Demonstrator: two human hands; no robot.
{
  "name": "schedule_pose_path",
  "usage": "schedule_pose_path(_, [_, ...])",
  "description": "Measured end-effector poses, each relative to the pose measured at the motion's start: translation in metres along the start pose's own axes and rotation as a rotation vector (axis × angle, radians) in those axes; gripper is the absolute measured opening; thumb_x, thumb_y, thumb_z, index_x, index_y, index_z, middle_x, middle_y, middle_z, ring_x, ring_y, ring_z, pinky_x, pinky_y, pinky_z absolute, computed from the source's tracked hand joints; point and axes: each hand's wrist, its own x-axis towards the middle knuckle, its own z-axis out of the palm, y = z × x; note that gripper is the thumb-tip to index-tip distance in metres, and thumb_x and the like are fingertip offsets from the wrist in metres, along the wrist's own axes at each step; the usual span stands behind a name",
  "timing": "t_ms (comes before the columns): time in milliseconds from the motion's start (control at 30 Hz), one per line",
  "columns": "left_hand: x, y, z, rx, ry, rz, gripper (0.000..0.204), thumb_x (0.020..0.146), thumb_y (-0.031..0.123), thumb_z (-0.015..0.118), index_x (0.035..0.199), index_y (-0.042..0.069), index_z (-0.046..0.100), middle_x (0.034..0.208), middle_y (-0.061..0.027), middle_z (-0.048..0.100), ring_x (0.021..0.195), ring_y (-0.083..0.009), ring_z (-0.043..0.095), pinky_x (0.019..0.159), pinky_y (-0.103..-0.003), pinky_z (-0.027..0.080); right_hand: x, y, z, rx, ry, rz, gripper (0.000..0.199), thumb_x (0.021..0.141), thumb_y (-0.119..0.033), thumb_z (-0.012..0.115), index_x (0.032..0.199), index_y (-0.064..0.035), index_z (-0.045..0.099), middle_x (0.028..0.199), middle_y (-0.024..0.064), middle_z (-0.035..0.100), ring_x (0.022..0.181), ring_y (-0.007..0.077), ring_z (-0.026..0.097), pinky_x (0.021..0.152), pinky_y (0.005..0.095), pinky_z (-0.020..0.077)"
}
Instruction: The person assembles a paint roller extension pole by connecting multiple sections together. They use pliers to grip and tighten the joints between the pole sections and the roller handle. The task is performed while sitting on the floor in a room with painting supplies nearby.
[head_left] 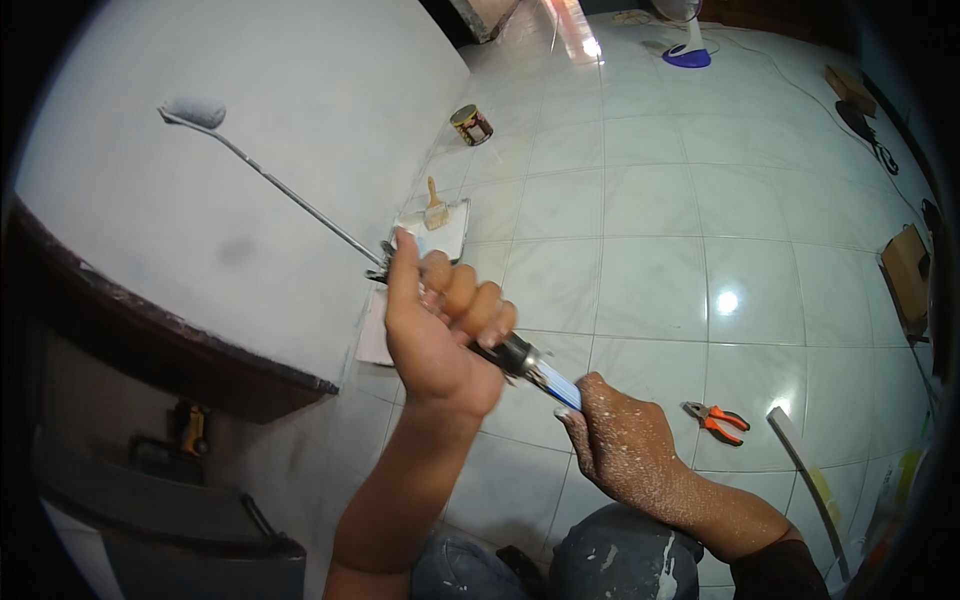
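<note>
A paint roller (196, 112) with a grey sleeve and a thin metal rod reaches up and left against the white wall (300, 100). My left hand (440, 330) is wrapped round its black handle, with the thumb laid along it. Lower down, my right hand (630, 440), speckled with white paint, is closed round the blue-and-white pole joined below the handle. Beyond my left hand, a paint tray (455, 240) lies on the floor beside the wall, partly hidden. On it rests a paintbrush (435, 210) with a wooden handle.
A paint can (471, 125) stands by the wall. Orange-handled pliers (717, 422) and a long strip (800, 465) lie on the tiles at right. Cardboard boxes (905, 275) line the right side; a fan base (687, 56) stands far off. A dark ledge (180, 325) juts out at left.
</note>
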Motion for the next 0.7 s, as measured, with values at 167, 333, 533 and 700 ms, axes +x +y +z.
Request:
schedule_pose_path(167, [-0.017, -0.003, -0.013, -0.019, -0.26, -0.061, 0.051, 0.111, 0.039, 0.045, 0.067, 0.021, 0.026, 0.054, 0.0071, 0.022, 0.044, -0.0083, 0.017, 0.046, -0.029, 0.024, -0.011, -0.005, -0.004, 0.373, -0.205, 0.149, 0.025, 0.11, -0.025, 0.054, 0.104, -0.0005, 0.053, 0.061, 0.0134, 0.059, 0.054, 0.034, 0.062, 0.055, 0.044, 0.0478])
schedule_pose_path(333, [-0.014, 0.021, -0.017, -0.131, -0.761, -0.024, 0.043, 0.114, 0.041, 0.033, 0.077, 0.02, 0.038, 0.057, 0.0079, 0.037, 0.045, -0.0079, 0.03, 0.047, -0.028, 0.029, 0.007, -0.017, -0.025, 0.746, -0.4, 0.043, 0.038, 0.113, -0.035, 0.05, 0.096, -0.0011, 0.057, 0.056, 0.0121, 0.053, 0.05, 0.0243, 0.055, 0.052, 0.0379, 0.0458])
schedule_pose_path(533, [-0.01, 0.035, -0.028, -0.253, -0.721, -0.028, 0.044, 0.113, 0.042, 0.035, 0.075, 0.02, 0.037, 0.057, 0.0062, 0.036, 0.046, -0.0078, 0.032, 0.048, -0.029, 0.032, 0.032, -0.015, -0.028, 0.975, -0.635, 0.07, 0.039, 0.115, -0.034, 0.045, 0.101, -0.0013, 0.058, 0.06, 0.0108, 0.05, 0.052, 0.0227, 0.05, 0.054, 0.0401, 0.0452])
schedule_pose_path(700, [-0.017, 0.033, -0.025, 0.069, -0.297, 0.117, 0.05, 0.111, 0.051, 0.041, 0.072, 0.02, 0.038, 0.059, 0.0059, 0.033, 0.051, -0.0102, 0.033, 0.06, -0.032, 0.042, 0.011, -0.027, -0.02, 0.36, -0.176, 0.001, 0.031, 0.112, -0.03, 0.055, 0.117, 0.0003, 0.053, 0.075, 0.0165, 0.063, 0.06, 0.0309, 0.063, 0.056, 0.0454, 0.0503])
